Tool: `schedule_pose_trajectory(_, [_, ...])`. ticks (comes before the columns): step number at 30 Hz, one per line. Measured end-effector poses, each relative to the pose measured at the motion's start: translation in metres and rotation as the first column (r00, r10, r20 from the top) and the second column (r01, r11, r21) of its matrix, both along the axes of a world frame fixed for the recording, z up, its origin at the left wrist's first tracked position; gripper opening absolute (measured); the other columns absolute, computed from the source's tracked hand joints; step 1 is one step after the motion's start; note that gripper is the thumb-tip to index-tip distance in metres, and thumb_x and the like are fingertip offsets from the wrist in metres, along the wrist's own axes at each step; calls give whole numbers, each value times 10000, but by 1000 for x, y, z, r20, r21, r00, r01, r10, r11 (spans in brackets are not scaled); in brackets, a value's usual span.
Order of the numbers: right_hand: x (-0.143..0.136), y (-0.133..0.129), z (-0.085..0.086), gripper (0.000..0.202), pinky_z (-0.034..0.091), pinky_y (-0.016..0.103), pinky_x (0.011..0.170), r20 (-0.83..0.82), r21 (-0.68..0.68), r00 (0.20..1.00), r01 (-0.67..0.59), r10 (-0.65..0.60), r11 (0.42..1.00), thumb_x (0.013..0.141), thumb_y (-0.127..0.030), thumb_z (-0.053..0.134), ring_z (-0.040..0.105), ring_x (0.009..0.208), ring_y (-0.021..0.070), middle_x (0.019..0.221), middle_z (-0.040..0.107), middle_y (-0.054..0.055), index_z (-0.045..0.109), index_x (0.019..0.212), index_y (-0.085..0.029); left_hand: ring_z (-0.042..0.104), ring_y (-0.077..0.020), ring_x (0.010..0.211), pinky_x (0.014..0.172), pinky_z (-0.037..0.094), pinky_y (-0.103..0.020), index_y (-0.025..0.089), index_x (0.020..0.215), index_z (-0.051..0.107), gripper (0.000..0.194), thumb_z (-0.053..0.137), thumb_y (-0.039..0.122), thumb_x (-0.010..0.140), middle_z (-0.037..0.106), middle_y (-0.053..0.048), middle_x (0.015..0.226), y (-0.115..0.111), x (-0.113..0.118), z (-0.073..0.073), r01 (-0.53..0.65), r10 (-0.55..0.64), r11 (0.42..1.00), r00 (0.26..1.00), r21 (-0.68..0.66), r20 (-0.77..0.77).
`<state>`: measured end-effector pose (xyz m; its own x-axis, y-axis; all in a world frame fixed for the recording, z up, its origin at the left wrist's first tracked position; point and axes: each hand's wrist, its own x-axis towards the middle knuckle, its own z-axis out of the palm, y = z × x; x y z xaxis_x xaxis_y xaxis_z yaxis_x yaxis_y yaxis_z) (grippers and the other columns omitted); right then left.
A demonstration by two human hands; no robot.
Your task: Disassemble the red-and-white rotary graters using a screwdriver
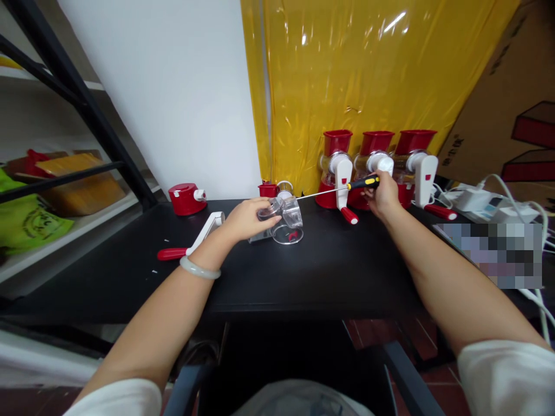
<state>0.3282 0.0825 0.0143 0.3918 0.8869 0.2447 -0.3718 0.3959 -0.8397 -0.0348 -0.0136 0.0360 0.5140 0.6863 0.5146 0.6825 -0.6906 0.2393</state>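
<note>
My left hand [251, 219] is closed round a clear plastic grater housing [291, 212], which stands on the black table. In my right hand [384, 193] is a screwdriver [363, 183] with a black and yellow handle. Its long shaft points left, and the tip reaches the right side of the housing; whether it touches is too small to tell. Left of my left hand lies a white crank handle [203, 236] with a red grip. A red round base [187, 199] stands farther back. Behind the housing are a small red hopper [267, 189] and a round part.
Several assembled red and white rotary graters [338, 167] stand at the back right, before yellow plastic sheeting [312, 75]. White cables and adapters [477, 196] lie at the right. A shelf with bags [39, 225] is at the left. Small white scraps dot the black table [338, 271].
</note>
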Motion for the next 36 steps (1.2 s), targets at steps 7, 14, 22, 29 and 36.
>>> schedule_pose_trajectory(7, [0, 0, 5, 206, 355, 243, 279, -52, 9, 998, 35, -34, 999, 788, -365, 601, 406, 349, 96, 511, 493, -31, 501, 657, -241, 623, -188, 817, 774, 486, -343, 194, 764, 602, 292, 594, 467, 868, 677, -55, 888, 0, 0, 1, -3, 3, 1000, 1000, 4, 5])
schedule_pose_trajectory(14, [0, 6, -2, 424, 329, 229, 250, 80, -43, 982, 178, -174, 983, 785, -620, 649, 330, 279, 86, 396, 331, -103, 468, 685, -250, 629, -193, 832, 794, 487, -347, 198, 760, 597, 282, 597, 458, 869, 678, -57, 898, -1, 0, 1, 2, -2, 1000, 1000, 0, 4])
schedule_pose_trajectory(22, [-5, 6, 0, 252, 408, 200, 339, -28, -7, 998, 54, -54, 999, 789, -380, 661, 412, 363, 72, 525, 468, -89, 461, 737, -235, 617, -187, 817, 781, 488, -345, 197, 754, 583, 288, 587, 459, 874, 668, -53, 883, 1, -1, 0, 1, -1, 1000, 1000, -10, 7])
schedule_pose_trajectory(29, [-5, -1, 4, 208, 421, 224, 365, -66, -48, 996, 51, -54, 998, 871, -359, 505, 500, 428, 107, 570, 543, -33, 481, 711, -228, 616, -192, 812, 777, 486, -350, 194, 753, 591, 279, 589, 446, 873, 669, -60, 886, 2, -1, -1, -10, 10, 1000, 1000, -5, -3])
schedule_pose_trajectory(36, [3, 6, -3, 489, 391, 225, 332, 227, -67, 964, 159, -141, 985, 858, -714, 464, 427, 343, 95, 481, 485, -58, 493, 759, -236, 615, -191, 819, 774, 480, -342, 187, 757, 585, 290, 590, 453, 871, 663, -55, 886, 1, -1, 0, -11, 11, 1000, 1000, -1, 0])
